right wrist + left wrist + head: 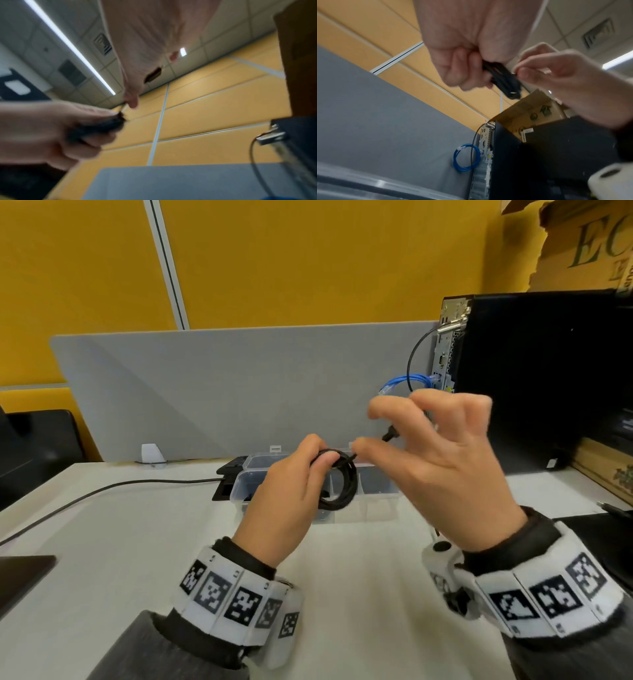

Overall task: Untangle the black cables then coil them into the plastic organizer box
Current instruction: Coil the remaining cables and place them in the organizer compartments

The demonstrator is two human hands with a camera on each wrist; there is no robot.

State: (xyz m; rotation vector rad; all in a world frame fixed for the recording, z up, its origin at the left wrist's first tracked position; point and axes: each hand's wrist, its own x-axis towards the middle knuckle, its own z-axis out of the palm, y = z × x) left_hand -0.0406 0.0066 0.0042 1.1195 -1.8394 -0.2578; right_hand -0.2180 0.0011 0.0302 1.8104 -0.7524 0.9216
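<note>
We see the left hand [284, 501] raised above the desk, fingers and thumb curled round a coiled black cable [339, 484]; the coil hangs as several stacked loops, upright, held at its top edge. The right hand [445, 470] sits just beside it: thumb and forefinger pinch the loose strand where it meets the top of the coil, the other three fingers fanned up and apart. A black plug [388, 435] shows just behind the right hand's fingers; we can't tell whether they touch it. In the left wrist view the same cable [503, 79] reads as a dark bundle clamped in the left fist, with the right fingertips [523, 75] touching its end. The right wrist view is motion-blurred; we only make out the dark bundle [101, 128] in the left hand and the right thumb near it. Clear plastic organizer box [246, 484] lies open on the white table [342, 594], directly under and behind the coil, not touching it; dark contents in its compartments, too hidden to identify. To the right stands a black PC tower [541, 378], with a blue network cable [407, 380] looped at its rear panel. Behind everything is a grey desk divider [222, 392].
</note>
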